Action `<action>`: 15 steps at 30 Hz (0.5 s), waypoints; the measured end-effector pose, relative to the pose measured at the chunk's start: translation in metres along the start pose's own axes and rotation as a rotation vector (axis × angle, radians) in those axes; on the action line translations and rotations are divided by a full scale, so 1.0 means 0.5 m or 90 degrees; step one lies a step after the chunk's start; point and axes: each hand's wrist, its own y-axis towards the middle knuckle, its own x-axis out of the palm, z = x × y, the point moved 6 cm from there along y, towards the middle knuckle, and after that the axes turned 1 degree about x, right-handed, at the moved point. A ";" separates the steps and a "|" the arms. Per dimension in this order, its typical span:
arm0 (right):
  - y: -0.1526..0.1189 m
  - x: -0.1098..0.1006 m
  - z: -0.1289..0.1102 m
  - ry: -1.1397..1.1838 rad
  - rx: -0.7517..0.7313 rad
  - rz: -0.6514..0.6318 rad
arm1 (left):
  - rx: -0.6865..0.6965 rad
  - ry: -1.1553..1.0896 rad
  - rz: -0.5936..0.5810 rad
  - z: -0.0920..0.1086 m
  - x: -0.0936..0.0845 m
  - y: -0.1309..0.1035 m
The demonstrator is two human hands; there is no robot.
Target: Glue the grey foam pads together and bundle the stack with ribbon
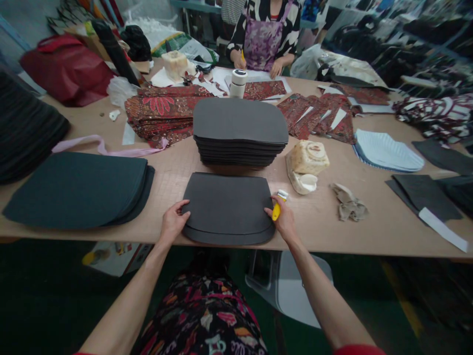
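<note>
Two dark grey rounded panels (pixel 229 204) lie overlapped at the table's front edge, the lower one showing along the near side. My left hand (pixel 175 220) pinches their left edge between thumb and fingers. At the right edge, my right hand (pixel 281 217) grips the panels too and also holds a yellow-handled brush (pixel 277 211) with a pale head. Just behind stands a tall stack of similar grey panels (pixel 240 121). A cream block-shaped container (pixel 308 158) with a white blob at its foot sits to the right, near a crumpled rag (pixel 349 203).
Dark green-black panels (pixel 81 187) lie at left, beside a pink ribbon (pixel 99 143). Patterned red pieces (pixel 166 111) and a white bottle (pixel 238 84) are further back. Across the table (pixel 318 231), a person (pixel 266 39) holds something yellow. Light blue pieces (pixel 388 150) lie right.
</note>
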 end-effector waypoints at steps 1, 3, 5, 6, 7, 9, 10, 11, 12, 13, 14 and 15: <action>0.000 0.000 0.001 -0.001 -0.001 0.000 | -0.002 -0.001 0.001 -0.002 0.000 0.000; 0.000 0.001 0.001 -0.001 -0.004 -0.002 | -0.006 -0.002 0.001 -0.006 0.000 0.001; -0.001 0.001 0.001 -0.002 -0.006 -0.005 | -0.008 -0.001 0.001 -0.009 0.000 0.002; -0.001 0.001 0.000 -0.003 -0.006 -0.006 | -0.007 0.000 0.000 -0.009 0.000 0.002; -0.002 0.001 0.000 -0.004 -0.006 -0.007 | -0.005 0.003 0.001 -0.009 0.000 0.001; -0.004 -0.001 -0.001 -0.006 -0.005 -0.007 | 0.000 0.009 0.003 -0.008 0.000 0.001; -0.005 -0.001 -0.002 -0.007 -0.004 -0.006 | 0.002 0.013 0.005 -0.007 -0.001 0.001; -0.006 -0.002 -0.002 -0.007 -0.004 -0.007 | 0.005 0.019 0.007 -0.007 -0.001 0.001; -0.006 -0.002 -0.002 -0.006 -0.004 -0.008 | 0.007 0.024 0.009 -0.007 -0.001 0.001; -0.007 -0.002 -0.002 -0.005 -0.004 -0.009 | 0.010 0.031 0.010 -0.007 0.000 0.001; -0.007 -0.002 -0.002 -0.003 -0.004 -0.011 | 0.014 0.037 0.010 -0.007 0.000 0.002; -0.007 -0.002 -0.002 -0.002 -0.004 -0.012 | 0.018 0.044 0.010 -0.006 0.001 0.002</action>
